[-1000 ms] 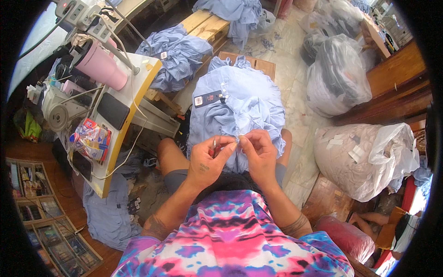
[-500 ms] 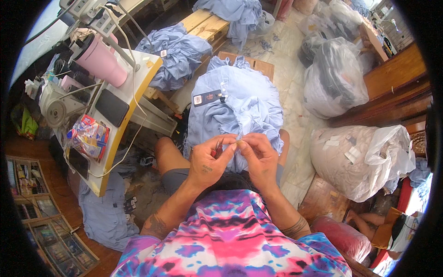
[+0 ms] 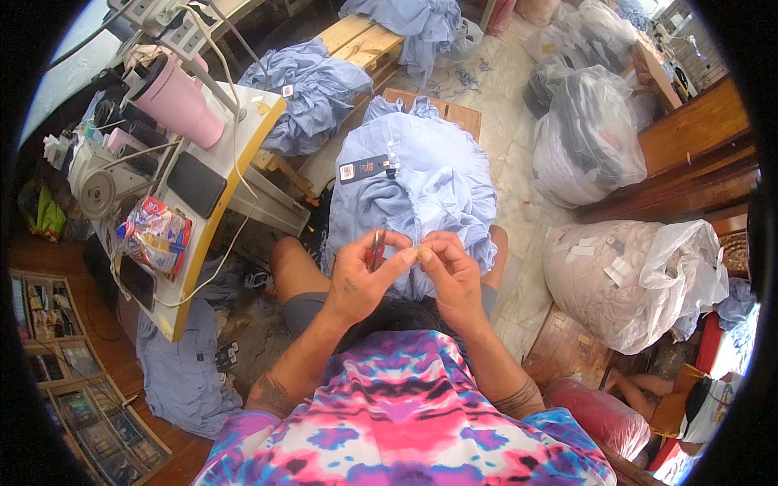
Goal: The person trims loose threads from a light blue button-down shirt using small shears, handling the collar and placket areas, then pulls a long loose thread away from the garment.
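Note:
A light blue garment lies in a heap over my lap, with a dark hang tag on its upper left. My left hand pinches a narrow gathered bit of the cloth between thumb and forefinger. Tucked in that same hand is a small red-handled tool with metal tips, which looks like thread snips. Close against it, my right hand pinches the same bit of cloth, thumb tip nearly touching the left thumb. Exactly what lies between the fingertips is too small to make out.
At left stands a white table with a pink tumbler, a dark phone and a packet. More blue garments lie on a wooden bench. Stuffed plastic bags line the right; another blue garment is at lower left.
Both hands keep their pinch on the cloth. The left hand has turned slightly, so the red-handled tool shows more upright and more plainly. The garment has hardly moved.

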`<state>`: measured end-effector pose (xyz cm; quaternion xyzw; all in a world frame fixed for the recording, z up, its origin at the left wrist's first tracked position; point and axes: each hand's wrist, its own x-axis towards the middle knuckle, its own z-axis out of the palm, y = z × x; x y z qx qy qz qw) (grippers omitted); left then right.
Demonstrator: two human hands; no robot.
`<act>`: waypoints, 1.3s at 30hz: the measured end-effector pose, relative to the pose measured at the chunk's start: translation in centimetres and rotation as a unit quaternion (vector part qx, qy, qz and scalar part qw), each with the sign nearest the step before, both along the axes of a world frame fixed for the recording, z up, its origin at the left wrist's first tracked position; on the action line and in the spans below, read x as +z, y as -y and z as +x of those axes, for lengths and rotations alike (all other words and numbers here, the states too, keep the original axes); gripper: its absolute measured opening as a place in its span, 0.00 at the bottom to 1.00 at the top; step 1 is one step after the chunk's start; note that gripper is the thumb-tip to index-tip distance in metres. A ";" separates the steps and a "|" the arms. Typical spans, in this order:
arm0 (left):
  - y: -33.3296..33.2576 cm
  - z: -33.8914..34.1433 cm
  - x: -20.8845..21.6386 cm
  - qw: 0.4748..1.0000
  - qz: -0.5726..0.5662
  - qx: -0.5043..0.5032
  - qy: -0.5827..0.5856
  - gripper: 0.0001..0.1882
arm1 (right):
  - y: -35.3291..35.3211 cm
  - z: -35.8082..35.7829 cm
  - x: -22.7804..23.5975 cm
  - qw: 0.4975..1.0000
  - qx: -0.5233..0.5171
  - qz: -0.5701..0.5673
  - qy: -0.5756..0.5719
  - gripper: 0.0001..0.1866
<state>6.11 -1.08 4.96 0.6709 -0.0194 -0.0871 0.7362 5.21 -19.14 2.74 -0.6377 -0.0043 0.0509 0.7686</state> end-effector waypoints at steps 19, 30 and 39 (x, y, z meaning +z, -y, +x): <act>0.1 -0.4 -0.4 0.963 -0.207 -0.041 -0.170 0.09 | 0.0 -0.6 2.7 0.968 0.027 -0.216 0.129 0.12; 0.0 -1.3 -0.2 0.978 -0.166 -0.050 -0.117 0.10 | -0.1 -1.1 4.0 0.936 0.038 -0.306 0.167 0.12; -0.1 -1.6 1.0 0.946 -0.237 -0.045 -0.215 0.13 | -0.1 -1.2 3.2 0.964 0.010 -0.224 0.145 0.12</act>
